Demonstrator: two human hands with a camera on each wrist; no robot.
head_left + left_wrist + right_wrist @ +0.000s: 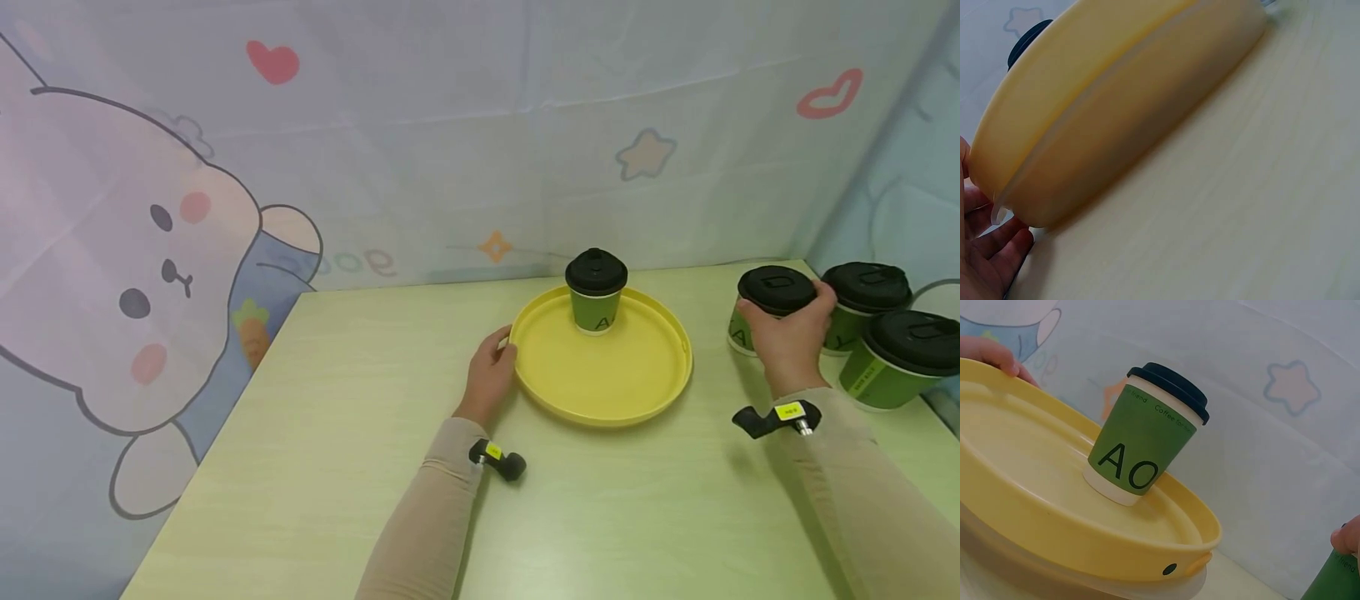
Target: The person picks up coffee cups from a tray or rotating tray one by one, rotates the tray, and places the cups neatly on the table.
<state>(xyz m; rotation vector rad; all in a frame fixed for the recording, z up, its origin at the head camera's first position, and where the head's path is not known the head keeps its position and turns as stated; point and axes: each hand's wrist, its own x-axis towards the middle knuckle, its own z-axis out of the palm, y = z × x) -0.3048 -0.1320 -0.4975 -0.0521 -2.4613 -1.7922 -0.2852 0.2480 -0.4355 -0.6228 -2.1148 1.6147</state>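
Note:
A round yellow tray [570,392] stands on the table, and a green paper coffee cup [596,310] with a black lid is upright near its back rim. My left hand [488,379] holds the tray's left edge; in the left wrist view its fingers [1004,240] reach under the rim. At the right, my right hand [797,346] grips a second lidded green coffee cup [740,327] around its upper part. Only a thumb and a bit of this cup [1329,581] show in the right wrist view.
Two more green coffee cups, a rear one [843,327] and a wider front one [885,375], stand close to the right hand, both with black lids. Behind the pale table [360,400] hangs a printed cloth [450,133], with another cloth at the right.

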